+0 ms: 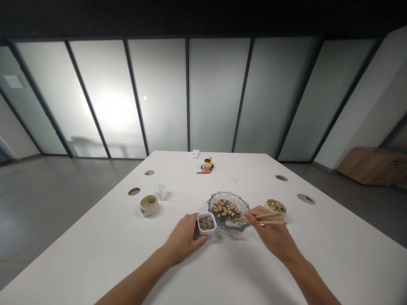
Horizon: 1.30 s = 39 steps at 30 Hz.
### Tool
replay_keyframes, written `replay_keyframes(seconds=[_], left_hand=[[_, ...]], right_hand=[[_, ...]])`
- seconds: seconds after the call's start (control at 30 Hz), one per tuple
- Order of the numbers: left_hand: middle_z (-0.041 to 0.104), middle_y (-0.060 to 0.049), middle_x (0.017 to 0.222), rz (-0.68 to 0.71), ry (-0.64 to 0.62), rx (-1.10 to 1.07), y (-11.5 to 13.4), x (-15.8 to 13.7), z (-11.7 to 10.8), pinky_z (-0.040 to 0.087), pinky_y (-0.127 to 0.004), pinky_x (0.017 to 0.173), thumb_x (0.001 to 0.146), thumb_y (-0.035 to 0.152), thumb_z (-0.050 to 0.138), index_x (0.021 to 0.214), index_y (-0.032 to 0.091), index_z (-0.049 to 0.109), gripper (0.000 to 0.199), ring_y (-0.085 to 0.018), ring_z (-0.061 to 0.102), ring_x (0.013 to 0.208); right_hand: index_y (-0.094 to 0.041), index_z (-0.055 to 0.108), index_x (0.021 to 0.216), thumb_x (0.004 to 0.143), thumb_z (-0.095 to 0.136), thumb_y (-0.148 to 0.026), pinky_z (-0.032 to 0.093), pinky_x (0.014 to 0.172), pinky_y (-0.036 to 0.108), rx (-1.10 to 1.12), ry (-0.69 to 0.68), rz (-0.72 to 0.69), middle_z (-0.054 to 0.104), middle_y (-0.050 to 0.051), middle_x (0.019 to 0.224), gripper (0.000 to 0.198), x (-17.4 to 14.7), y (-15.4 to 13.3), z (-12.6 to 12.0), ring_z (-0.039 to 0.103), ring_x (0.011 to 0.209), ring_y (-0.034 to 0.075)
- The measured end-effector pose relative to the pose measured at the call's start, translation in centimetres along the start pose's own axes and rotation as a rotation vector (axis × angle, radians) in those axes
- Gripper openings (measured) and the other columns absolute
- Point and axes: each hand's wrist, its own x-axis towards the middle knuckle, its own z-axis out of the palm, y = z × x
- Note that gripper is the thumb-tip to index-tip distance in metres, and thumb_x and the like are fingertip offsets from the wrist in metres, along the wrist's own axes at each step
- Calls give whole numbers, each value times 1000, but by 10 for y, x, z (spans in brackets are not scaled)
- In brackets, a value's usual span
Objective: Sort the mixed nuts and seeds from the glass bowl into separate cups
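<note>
The left hand (184, 237) comes in from 7 o'clock, curled around the near-left side of a small white square-edged cup (210, 233) of striped seeds, thumb in front, fingers behind. The right hand (269, 235) reaches in from 5 o'clock, gripping pale wooden chopsticks (271, 222), their tips pointing to 9 o'clock over a clear scalloped glass bowl (240, 201) of tan shelled nuts. That bowl sits centrally; the white cup is just beside it at 8 o'clock.

The white tabletop (95, 254) has round cable holes (134, 191) toward both sides. From the glass bowl, an olive ceramic bowl (151, 210) stands at 9 o'clock, another holding nuts (269, 206) at 3, and a yellow toy vehicle (207, 164) at 11.

Beyond 12 o'clock, dark-framed frosted glass panels (219, 93) rise above a grey floor (63, 190); a brown wooden box (372, 165) lies toward 2 o'clock.
</note>
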Motion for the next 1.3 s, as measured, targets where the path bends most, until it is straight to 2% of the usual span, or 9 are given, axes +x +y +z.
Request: replay_keyframes(seconds=[0.13,0.27,0.4,0.47,0.63,0.87,1.07,1.17,1.3], left_hand=[[72,-11,123,1,-1,-4,0,0,-1,49,-44,103,89,37,76,126,23,61,42,-32,63,114],[71,-12,126,-6,-5,-2,0,0,-1,48,-43,104,89,36,75,127,23,61,43,-32,62,116],[70,-12,128,-11,-9,-7,-2,1,0,48,-43,104,89,37,75,128,23,61,44,-31,62,118],[70,-12,127,-12,-8,-12,-2,1,0,48,-43,104,89,36,75,128,23,61,44,-31,62,117],[71,-11,123,-9,-3,-11,-2,0,0,49,-43,101,89,37,75,126,22,61,42,-32,63,114],[71,-12,125,6,3,2,-1,0,-1,48,-44,104,89,35,73,127,23,61,42,-33,63,116],[71,-12,126,13,3,-6,-1,1,-1,48,-45,106,88,32,75,130,23,61,45,-33,63,118],[70,-13,127,5,-4,-9,-1,1,-1,47,-44,106,88,32,75,132,22,61,47,-33,62,119],[69,-13,130,-5,-22,-6,-3,1,-1,45,-43,108,89,31,73,132,19,61,47,-33,61,121]], right_hand=[[-25,73,80,107,53,-58,59,73,37,1,63,-10,76,6,79,47,0,2,-1,73,75,24],[-25,75,82,105,55,-61,59,73,38,0,188,7,76,7,81,47,0,5,-4,72,77,25],[-26,76,81,105,56,-61,59,74,36,64,325,36,77,6,82,48,0,-3,-2,73,78,24],[-25,76,81,104,57,-62,59,72,35,131,347,54,77,6,80,48,-1,-10,3,72,76,24],[-24,76,83,102,55,-68,61,68,34,274,183,84,77,5,79,52,-2,-19,12,74,74,24],[-25,72,75,100,51,-74,59,71,38,57,290,115,75,6,73,60,7,3,-3,73,74,25],[-23,70,74,97,53,-77,61,62,35,235,20,255,75,5,68,61,11,12,9,75,66,26],[-23,75,82,99,56,-73,62,72,35,225,-4,182,78,7,81,56,7,7,21,76,78,25],[-23,78,86,102,56,-67,61,80,36,214,77,97,78,9,89,53,4,4,27,74,85,24]])
